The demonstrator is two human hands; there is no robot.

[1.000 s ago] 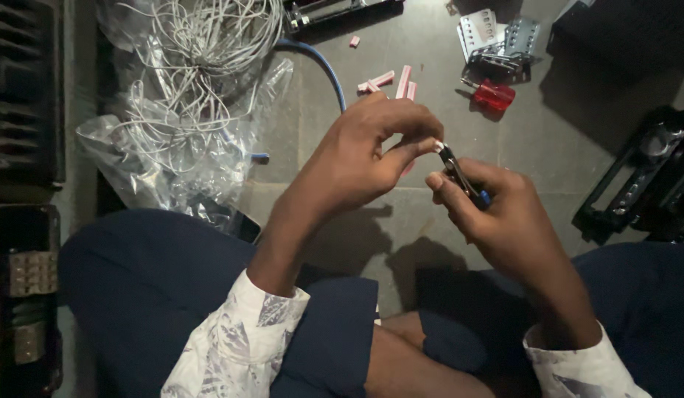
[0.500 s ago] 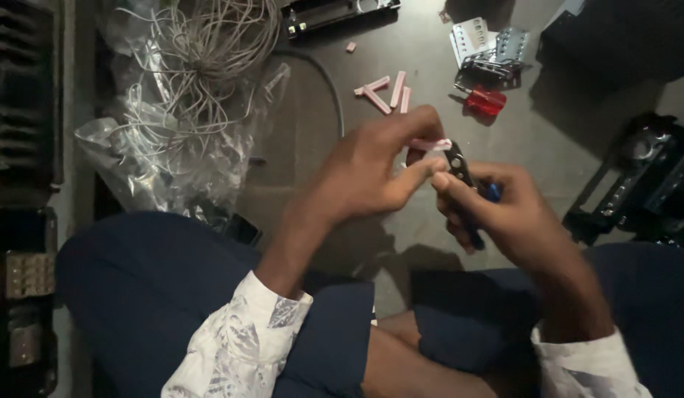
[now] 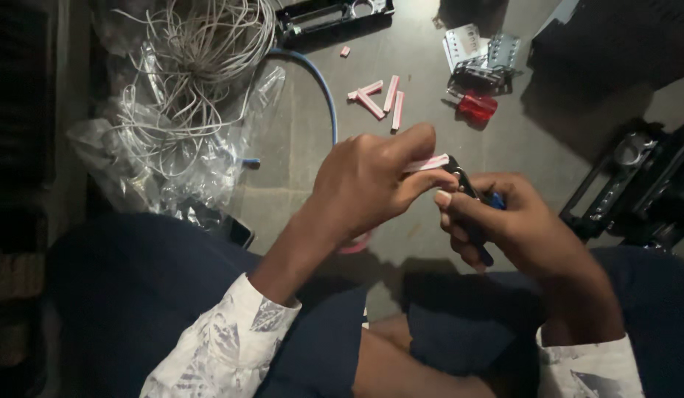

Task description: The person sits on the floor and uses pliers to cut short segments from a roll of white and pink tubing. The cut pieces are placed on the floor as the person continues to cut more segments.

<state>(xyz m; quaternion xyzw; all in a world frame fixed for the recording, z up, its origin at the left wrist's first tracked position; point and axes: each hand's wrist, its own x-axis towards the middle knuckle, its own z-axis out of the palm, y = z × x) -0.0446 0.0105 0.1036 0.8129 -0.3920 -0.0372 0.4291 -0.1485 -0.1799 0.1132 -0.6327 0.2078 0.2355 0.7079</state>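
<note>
My left hand (image 3: 371,177) pinches a thin pink tube (image 3: 427,163) between thumb and fingers, its end pointing right. My right hand (image 3: 504,221) grips a small cutter with dark jaws and blue handles (image 3: 475,199). The jaws meet the tube's tip. A loop of the pink tube (image 3: 354,245) shows below my left wrist. Both hands hover over the grey floor above my crossed legs in dark trousers.
Several cut pink tube pieces (image 3: 379,97) lie on the floor beyond my hands. A red-handled tool (image 3: 475,107) and metal brackets (image 3: 482,51) lie at the far right. A coil of white wire in clear plastic (image 3: 187,88) and a blue cable (image 3: 323,96) are at the left. Black metal frames (image 3: 637,184) sit right.
Both hands have stayed together while the view shifted; my left fingers moved further along the pink tube toward the cutter jaws.
</note>
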